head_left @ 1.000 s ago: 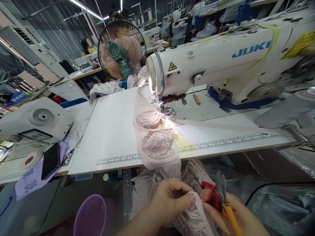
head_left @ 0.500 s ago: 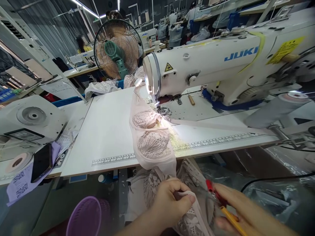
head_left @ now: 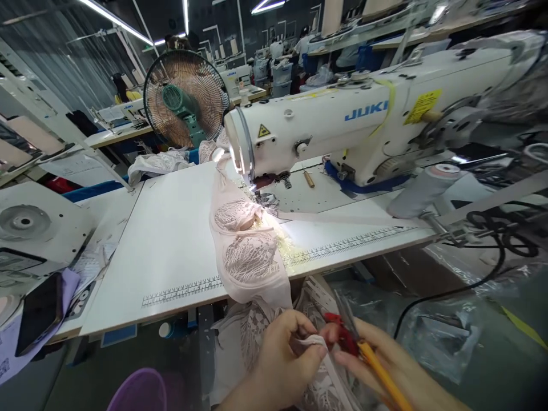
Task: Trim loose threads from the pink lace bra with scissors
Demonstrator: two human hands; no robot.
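Below the table's front edge, my left hand pinches the pale edge band of a lace garment. Close on its right, my right hand is wrapped round a tool with red and yellow-orange handles, its metal part pointing up and blurred. The fingertips of both hands are near each other at the band. A pale pink lace bra lies on the white table, one side under the needle area of the sewing machine, and hangs over the front edge.
A green fan stands behind the table. Grey thread cone and a metal arm are at the right. On the left lie a phone and papers; a purple basket is below. A black cable hangs at the right.
The view has shifted, showing more of the right side. My right hand with the tool has moved in towards my left hand, its fingertips now close to the band.
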